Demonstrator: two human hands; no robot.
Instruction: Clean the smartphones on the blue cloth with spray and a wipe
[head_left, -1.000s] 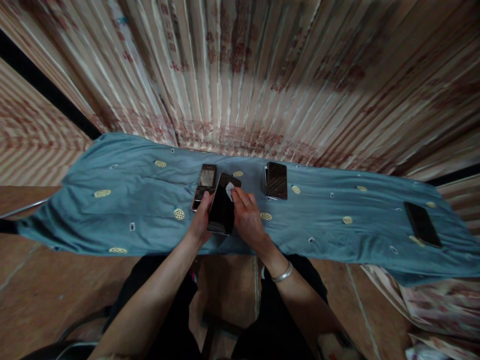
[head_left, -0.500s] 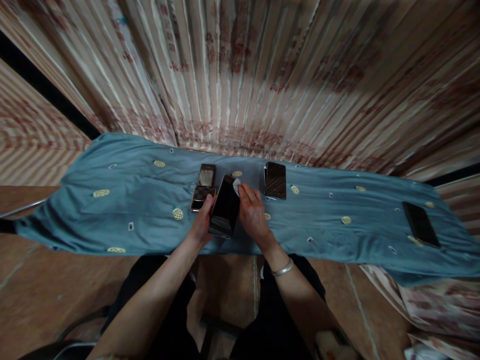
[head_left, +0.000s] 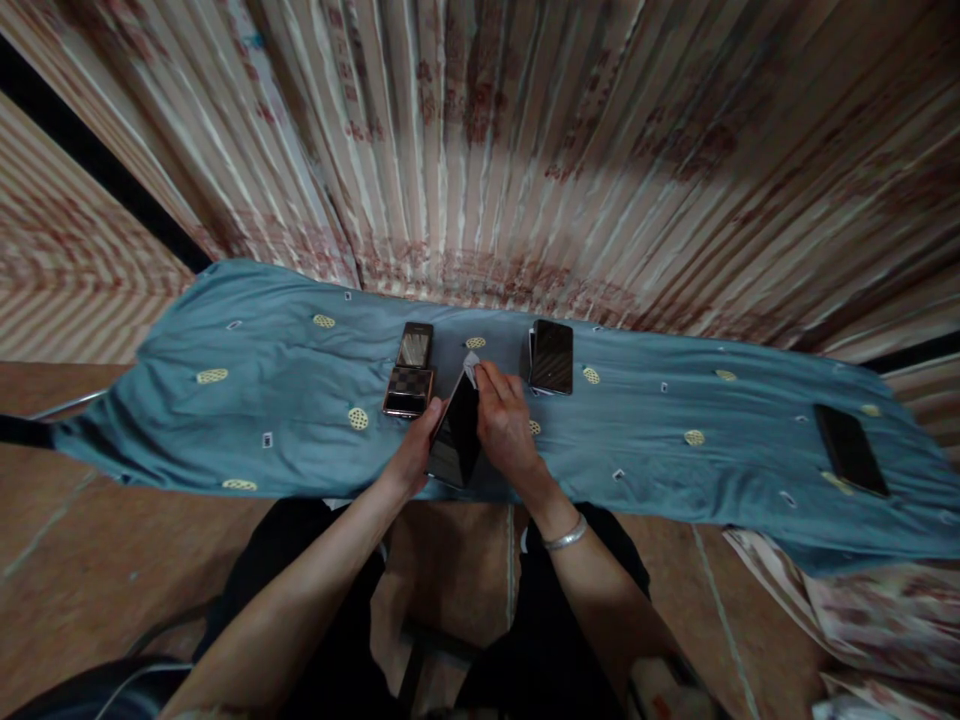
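A black smartphone [head_left: 456, 440] is gripped along its left side by my left hand [head_left: 414, 450], held tilted above the cloth-covered table. My right hand [head_left: 508, 420] pinches a small pale grey wiping cloth [head_left: 471, 368] against the phone's upper right edge. Just beyond my left hand lies a flip phone, or two small phones end to end, with a glossy lower part [head_left: 409, 391] and a screened upper part [head_left: 415, 346]; I cannot tell which. To the right of my right hand, a dark phone [head_left: 552, 357] rests on something white.
A teal sheet [head_left: 300, 410] with yellow pineapple prints covers the long narrow table. Another black phone [head_left: 850, 449] lies near its right end. Behind hangs a pleated, patterned curtain [head_left: 480, 150]. My legs are below the front edge.
The smartphone has turned more edge-on, its top narrowing toward my right hand. The grey cloth now sits at its top corner. The view has shifted slightly.
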